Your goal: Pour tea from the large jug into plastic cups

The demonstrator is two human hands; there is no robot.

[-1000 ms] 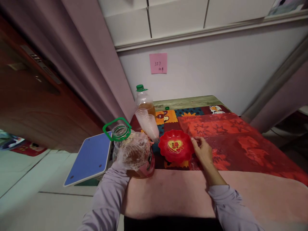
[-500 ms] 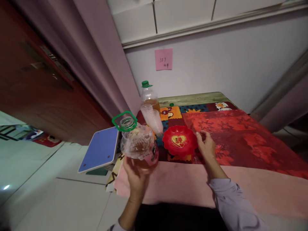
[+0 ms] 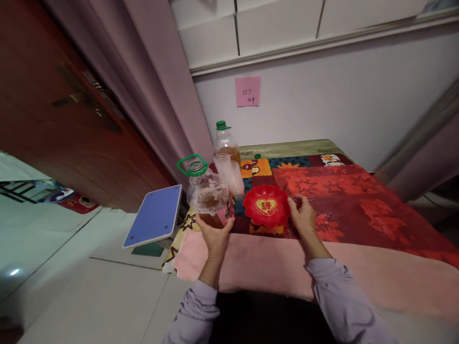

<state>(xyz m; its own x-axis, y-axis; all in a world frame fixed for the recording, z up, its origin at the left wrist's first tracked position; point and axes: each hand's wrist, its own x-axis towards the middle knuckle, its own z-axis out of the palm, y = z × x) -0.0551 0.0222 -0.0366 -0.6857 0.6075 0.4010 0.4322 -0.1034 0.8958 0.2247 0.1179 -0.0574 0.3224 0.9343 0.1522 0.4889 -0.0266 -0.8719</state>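
Note:
My left hand point(image 3: 215, 235) is wrapped round the lower part of a big clear bottle point(image 3: 210, 198) of brownish liquid, uncapped, with a green handle ring at its neck. My right hand point(image 3: 303, 214) holds the right rim of a red scalloped bowl point(image 3: 266, 206) that has a yellow heart in its middle. Between bottle and bowl lean two stacks of clear plastic cups point(image 3: 229, 174). A second bottle point(image 3: 226, 143) with a green cap stands behind them. Farther back lies a small green cap point(image 3: 257, 156).
A pink cloth point(image 3: 265, 263) runs along the table's near edge, beside a red patterned cover point(image 3: 344, 200). Left of the table is a blue board point(image 3: 154, 215). A wall with a pink note point(image 3: 247, 91) rises behind.
The open bottle and my left hand have moved back, away from me, and the bottle stands more upright. My right hand stays at the bowl. The view has shifted slightly.

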